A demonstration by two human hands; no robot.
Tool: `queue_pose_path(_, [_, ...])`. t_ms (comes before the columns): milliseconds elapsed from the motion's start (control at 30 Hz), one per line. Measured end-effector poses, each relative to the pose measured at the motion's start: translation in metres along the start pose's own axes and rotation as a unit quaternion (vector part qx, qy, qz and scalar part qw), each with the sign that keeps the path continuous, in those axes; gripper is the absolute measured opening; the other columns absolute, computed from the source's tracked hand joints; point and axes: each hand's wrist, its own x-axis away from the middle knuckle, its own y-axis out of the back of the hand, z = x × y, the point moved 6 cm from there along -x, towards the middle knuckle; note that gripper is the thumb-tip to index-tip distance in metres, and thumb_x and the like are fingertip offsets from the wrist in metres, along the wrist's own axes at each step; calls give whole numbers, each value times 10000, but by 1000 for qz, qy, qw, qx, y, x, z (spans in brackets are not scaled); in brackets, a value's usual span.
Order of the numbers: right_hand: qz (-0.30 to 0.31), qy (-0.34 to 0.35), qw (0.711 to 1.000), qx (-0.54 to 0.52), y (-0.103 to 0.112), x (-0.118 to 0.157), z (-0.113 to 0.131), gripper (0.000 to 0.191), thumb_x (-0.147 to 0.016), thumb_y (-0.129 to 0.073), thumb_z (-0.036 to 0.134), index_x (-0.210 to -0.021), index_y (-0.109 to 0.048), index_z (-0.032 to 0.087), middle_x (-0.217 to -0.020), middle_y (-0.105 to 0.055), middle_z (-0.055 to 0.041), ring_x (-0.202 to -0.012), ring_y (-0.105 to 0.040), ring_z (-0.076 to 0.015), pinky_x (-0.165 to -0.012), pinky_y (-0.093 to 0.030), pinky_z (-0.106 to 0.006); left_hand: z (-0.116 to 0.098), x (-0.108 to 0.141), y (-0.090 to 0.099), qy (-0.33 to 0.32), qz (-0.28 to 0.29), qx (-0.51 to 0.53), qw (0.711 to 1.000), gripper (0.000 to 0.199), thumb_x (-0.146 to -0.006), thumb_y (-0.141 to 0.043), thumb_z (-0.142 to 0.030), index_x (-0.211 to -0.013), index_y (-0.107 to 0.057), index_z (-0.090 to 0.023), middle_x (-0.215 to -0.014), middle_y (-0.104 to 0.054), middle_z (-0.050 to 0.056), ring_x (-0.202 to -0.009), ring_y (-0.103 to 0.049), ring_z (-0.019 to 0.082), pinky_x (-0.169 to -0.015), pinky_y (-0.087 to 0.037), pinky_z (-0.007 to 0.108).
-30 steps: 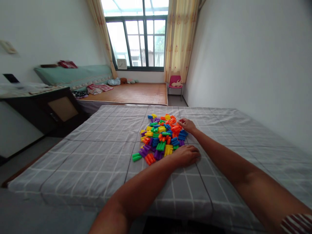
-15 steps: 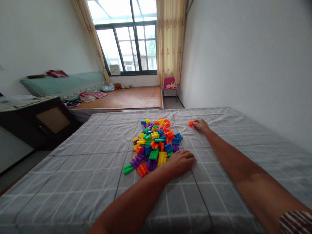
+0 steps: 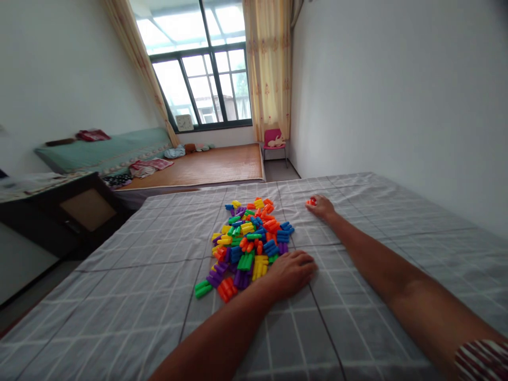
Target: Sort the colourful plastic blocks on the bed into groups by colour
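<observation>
On a grey checked sheet (image 3: 151, 233) lies a heap of plastic building blocks (image 3: 246, 253), in green, yellow, blue, purple and orange, each shaped like short tubes joined side by side. My right hand (image 3: 320, 207) is beyond the heap, to its right, with fingers around an orange block (image 3: 310, 202) low at the sheet; part of the block is hidden behind the fingers. At the heap's near right edge, my left hand (image 3: 292, 271) rests palm down, its fingers laid out on the cloth. Beside that hand are a yellow block (image 3: 260, 267) and a green block (image 3: 246, 260).
A white wall (image 3: 397, 95) runs along the right side. Behind the sheet's far edge is a low bed with a brown mat (image 3: 214, 164). A dark cabinet (image 3: 67, 211) stands at left, and a pink chair (image 3: 273, 135) is near the curtain.
My right hand's fingers have come further over the orange block, so less of it shows. The left hand stays by the heap. The camera view has shifted slightly.
</observation>
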Motion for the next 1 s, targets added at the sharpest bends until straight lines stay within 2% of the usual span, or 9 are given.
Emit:
queue_pose_path(333, [-2, -7, 1000, 21, -2, -20, 10, 414, -891, -531, 341, -1213, -600, 90, -1167, -668, -179, -1061, -626, -268, -929, -443, -350, 3, -2, -4, -29, -12, -2, 1000, 350, -959, -441, -334, -1209, -620, -167, -1243, -628, 109, -1215, -533, 203, -1052, -423, 323])
queue_pose_path(433, [-11, 42, 999, 8, 2, -5, 30, 364, -888, -505, 279, -1182, -618, 96, -1169, -668, -181, -1087, -614, -280, -966, -425, -390, -3, -5, 2, -51, -2, -23, 998, 315, -953, -455, -312, -1158, -655, -183, -1248, -638, 92, -1226, -531, 200, -1057, -413, 333])
queue_pose_path(500, [-12, 109, 994, -16, 6, 10, 49, 364, -875, -510, 259, -1183, -617, 98, -1198, -657, -181, -1094, -609, -283, -1001, -404, -419, 2, -4, 23, -49, -17, -40, 998, 268, -945, -470, -293, -1081, -692, -230, -1245, -651, 58, -1242, -522, 201, -1076, -387, 368])
queue_pose_path(600, [-3, 195, 979, -64, 16, 37, 75, 378, -866, -531, 288, -1190, -616, 115, -1213, -653, -167, -1059, -624, -274, -1014, -404, -436, 51, 18, 84, 92, -130, -29, 987, 273, -939, -477, -318, -1097, -694, -267, -1194, -678, 53, -1181, -563, 186, -1051, -402, 369])
queue_pose_path(667, [21, 215, 972, -90, 22, 53, 88, 366, -865, -540, 304, -1178, -630, 136, -1186, -669, -147, -1009, -643, -257, -976, -440, -417, 106, 56, 125, 246, -218, 7, 944, 311, -941, -455, -362, -1111, -689, -248, -1119, -704, 57, -1108, -599, 190, -1002, -435, 355])
queue_pose_path(733, [71, 220, 966, -114, 24, 65, 101, 338, -872, -534, 297, -1163, -646, 167, -1154, -688, -115, -941, -665, -223, -913, -482, -368, 160, 106, 146, 390, -268, 54, 879, 336, -907, -485, -429, -1006, -716, -205, -984, -732, 63, -1048, -621, 221, -957, -451, 358])
queue_pose_path(800, [132, 222, 957, -128, 24, 73, 116, 320, -863, -542, 261, -1154, -660, 200, -1124, -706, -80, -886, -676, -192, -859, -504, -320, 200, 148, 141, 487, -274, 141, 817, 403, -844, -541, -508, -911, -721, -153, -893, -735, 80, -972, -635, 246, -878, -480, 358])
queue_pose_path(867, [181, 213, 952, -127, 22, 77, 128, 334, -819, -582, 205, -1138, -676, 230, -1090, -722, -50, -871, -678, -185, -830, -513, -298, 222, 175, 126, 523, -306, 238, 759, 506, -795, -562, -584, -914, -713, -116, -883, -730, 92, -898, -644, 240, -798, -498, 347])
queue_pose_path(1000, [254, 176, 938, -158, 13, 76, 137, 324, -727, -664, 171, -1040, -720, 229, -1026, -739, -26, -864, -681, -186, -775, -525, -269, 228, 173, 95, 456, -343, 373, 732, 639, -738, -592, -660, -1006, -701, -90, -958, -724, 131, -889, -645, 218, -763, -499, 323])
